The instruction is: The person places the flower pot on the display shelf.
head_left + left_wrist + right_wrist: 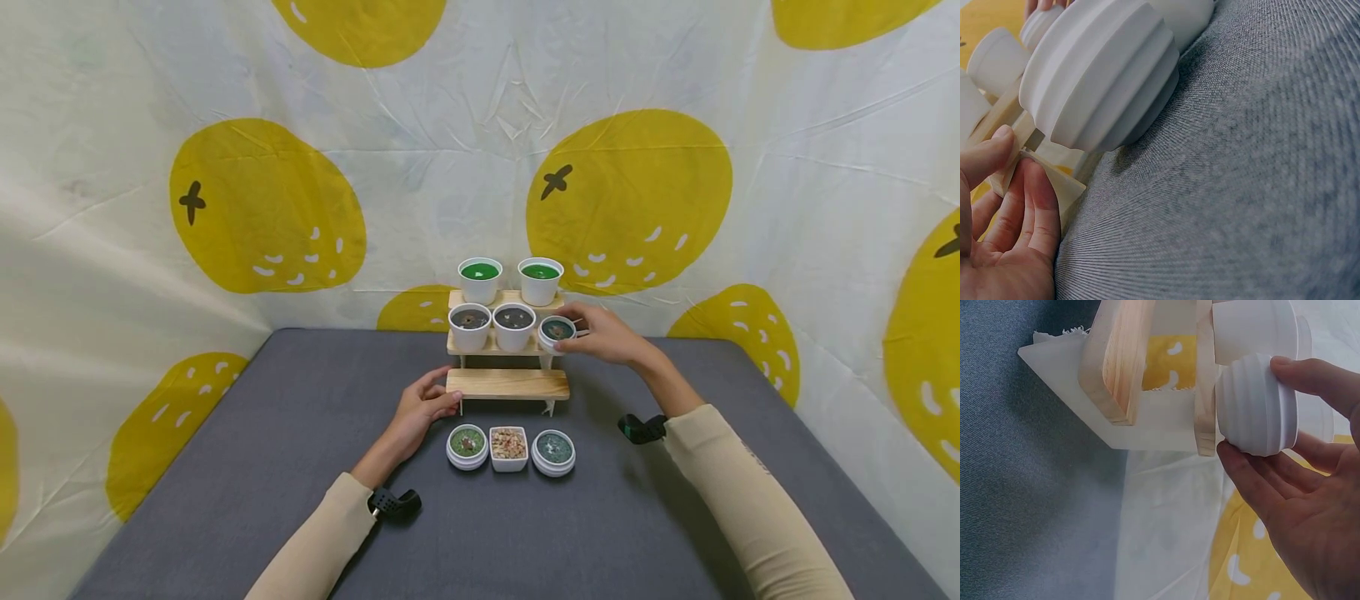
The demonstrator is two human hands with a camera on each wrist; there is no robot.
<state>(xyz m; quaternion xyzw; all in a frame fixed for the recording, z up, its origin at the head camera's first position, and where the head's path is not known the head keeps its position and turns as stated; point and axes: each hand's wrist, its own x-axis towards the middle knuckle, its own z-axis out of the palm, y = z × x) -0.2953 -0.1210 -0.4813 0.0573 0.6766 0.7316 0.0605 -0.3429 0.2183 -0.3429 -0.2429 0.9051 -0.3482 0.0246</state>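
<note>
Wht ribbed pot (pixel 1255 406), pinched in R hand (pixel 1319 500)

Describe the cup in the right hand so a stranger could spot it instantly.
On the grey table stands a rack with three wooden shelves. At the right end of its middle shelf, the right hand grips a small white ribbed cup with dark greenish contents. Unlike the two taller, smooth-sided cups beside it, it is low, ridged and held.

Left grip (pixel 417 411) pinches low, right grip (pixel 604 334) higher.
</note>
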